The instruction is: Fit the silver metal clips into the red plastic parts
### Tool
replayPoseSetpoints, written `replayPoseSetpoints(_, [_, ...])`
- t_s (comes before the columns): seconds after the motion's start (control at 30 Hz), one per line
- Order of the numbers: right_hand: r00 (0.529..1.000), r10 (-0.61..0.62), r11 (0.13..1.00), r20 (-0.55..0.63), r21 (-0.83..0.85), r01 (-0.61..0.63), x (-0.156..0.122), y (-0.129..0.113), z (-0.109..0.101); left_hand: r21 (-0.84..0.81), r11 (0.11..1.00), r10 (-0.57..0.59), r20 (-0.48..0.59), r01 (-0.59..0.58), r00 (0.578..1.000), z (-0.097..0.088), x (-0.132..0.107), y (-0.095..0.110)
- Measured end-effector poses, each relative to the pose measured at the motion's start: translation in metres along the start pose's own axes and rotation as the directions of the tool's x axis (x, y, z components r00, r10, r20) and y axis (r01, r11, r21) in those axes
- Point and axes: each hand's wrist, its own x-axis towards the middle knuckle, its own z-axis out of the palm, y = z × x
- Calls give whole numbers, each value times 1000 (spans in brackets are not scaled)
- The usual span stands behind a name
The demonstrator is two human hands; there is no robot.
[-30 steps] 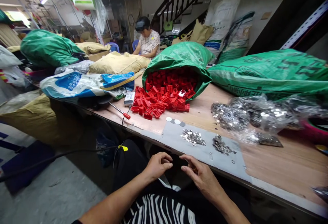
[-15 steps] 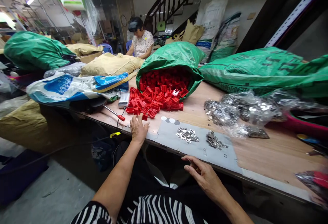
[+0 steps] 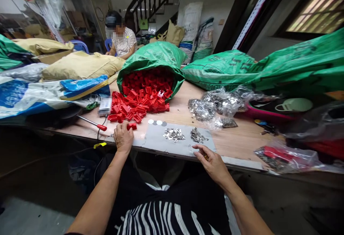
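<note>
Many small red plastic housings (image 3: 134, 102) spill from a green woven sack (image 3: 153, 56) onto the table. At the near edge of this pile, my left hand (image 3: 123, 138) has its fingers bent around one red plastic housing (image 3: 131, 126). My right hand (image 3: 209, 159) hovers at the table's front edge, thumb and index finger apart; its palm is partly hidden. Just beyond it lies a grey mat (image 3: 153, 140) bearing a pile of shiny flat metal pieces (image 3: 174, 134) and a pile of darker metal pieces (image 3: 198, 134).
A red-handled tool (image 3: 101, 127) lies left of my left hand. Clear bags of metal parts (image 3: 201, 109) and a pink-rimmed basin (image 3: 247, 113) stand at right. Green sacks (image 3: 220, 68) line the back. Across the table sits another person (image 3: 125, 43).
The view has turned to the right. My left hand has come against a red housing at the pile's edge. My right hand has moved closer to the grey mat.
</note>
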Motion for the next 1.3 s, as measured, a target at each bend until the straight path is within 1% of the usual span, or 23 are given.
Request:
replayPoseSetpoints(0.1, [992,-22,991,-127,-133,5,7,15,-6,-28,999,36,12,-36,999,1,1,0])
replayPoseSetpoints(0.2, [980,-3,958,-201,-280,-54,14,30,-9,-69,995,72,34,-70,997,0,0,2])
replayPoseSetpoints(0.3, [977,40,915,-208,-386,-120,19,36,-11,-136,987,88,42,-81,995,-3,-5,3])
replayPoseSetpoints(0.37, [980,58,897,-192,-420,-135,22,36,-12,-184,980,90,39,-81,995,-7,-13,5])
replayPoseSetpoints(0.43, [981,67,890,-183,-433,-142,24,34,-12,-282,958,64,47,-49,997,-12,-24,11])
replayPoseSetpoints(0.47, [981,72,888,-180,-436,-145,25,33,-11,-365,931,40,70,-12,997,-16,-30,15])
replayPoseSetpoints(0.5, [981,75,888,-178,-436,-148,26,32,-11,-554,827,-20,142,97,990,-20,-37,21])
replayPoseSetpoints(0.53, [981,77,888,-177,-435,-148,27,32,-11,-733,640,-56,254,230,966,-25,-44,27])
replayPoseSetpoints(0.57, [982,78,889,-175,-433,-148,28,31,-10,-823,437,-36,387,362,921,-30,-51,34])
replayPoseSetpoints(0.6, [982,78,891,-172,-430,-146,29,31,-10,-833,268,7,504,484,863,-35,-58,40])
replayPoseSetpoints(0.63, [982,73,894,-171,-426,-141,29,31,-10,-798,133,38,597,588,801,-39,-64,47])
replayPoseSetpoints(0.7, [982,58,900,-178,-417,-128,29,31,-10,-641,-53,96,760,766,643,-47,-77,57])
replayPoseSetpoints(0.77, [980,43,905,-195,-409,-121,27,30,-12,-469,-161,125,863,868,489,-50,-87,64])
replayPoseSetpoints(0.8, [978,42,906,-205,-406,-124,25,30,-13,-402,-199,138,891,894,432,-51,-91,67])
replayPoseSetpoints(0.87, [974,53,906,-220,-400,-140,22,29,-15,-310,-252,159,921,917,356,-51,-97,70])
replayPoseSetpoints(0.93, [970,76,907,-233,-388,-165,18,29,-19,-262,-287,176,931,922,319,-52,-101,73])
replayPoseSetpoints(0.97, [968,89,909,-236,-377,-176,17,30,-21,-257,-300,183,930,919,319,-53,-102,74])
replayPoseSetpoints(1.03, [966,110,921,-235,-342,-189,15,32,-24,-274,-297,208,917,915,341,-55,-104,75])
replayPoseSetpoints(1.1, [965,121,938,-233,-290,-188,13,34,-27,-310,-240,244,898,920,366,-57,-106,77])
replayPoseSetpoints(1.17, [962,133,956,-238,-227,-188,12,37,-29,-375,-142,264,878,916,400,-57,-109,77])
replayPoseSetpoints(1.2, [960,141,963,-242,-191,-189,12,37,-29,-432,-91,255,861,897,440,-56,-110,77])
replayPoseSetpoints(1.23, [958,148,970,-246,-151,-189,12,37,-29,-504,-38,239,834,863,498,-54,-111,77])
replayPoseSetpoints(1.3, [959,152,984,-239,-53,-170,11,32,-26,-667,98,209,740,739,639,-50,-114,76])
